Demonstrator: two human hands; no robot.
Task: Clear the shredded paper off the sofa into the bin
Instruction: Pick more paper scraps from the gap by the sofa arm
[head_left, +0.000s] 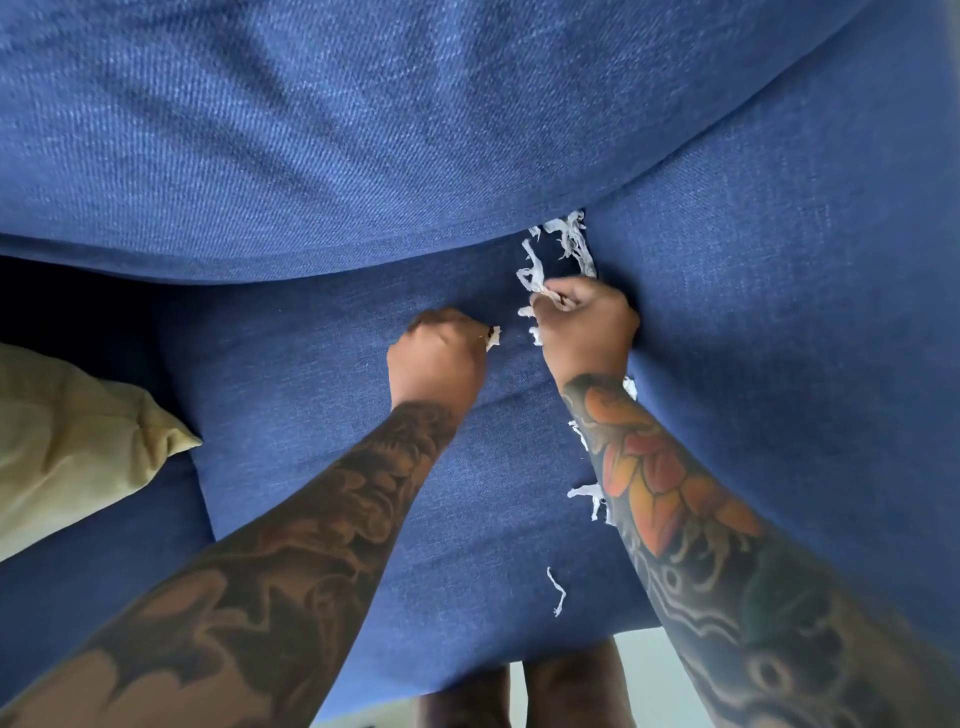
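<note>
Head view: both hands, left hand (439, 353) and right hand (584, 325), clench shredded paper (569, 241) gathered along the sofa (311, 467) cushion seam. Strips judged light, flimsy; best bunched in handfuls.

open blue seat cushion (322, 467) left of both forearms, back cushion (415, 130) overhanging the rear crease, olive pillow (67, 441) blocking far left

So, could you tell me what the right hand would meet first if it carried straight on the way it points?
Probably the paper shreds in the seam ahead of the right hand, then the back cushion.
</note>
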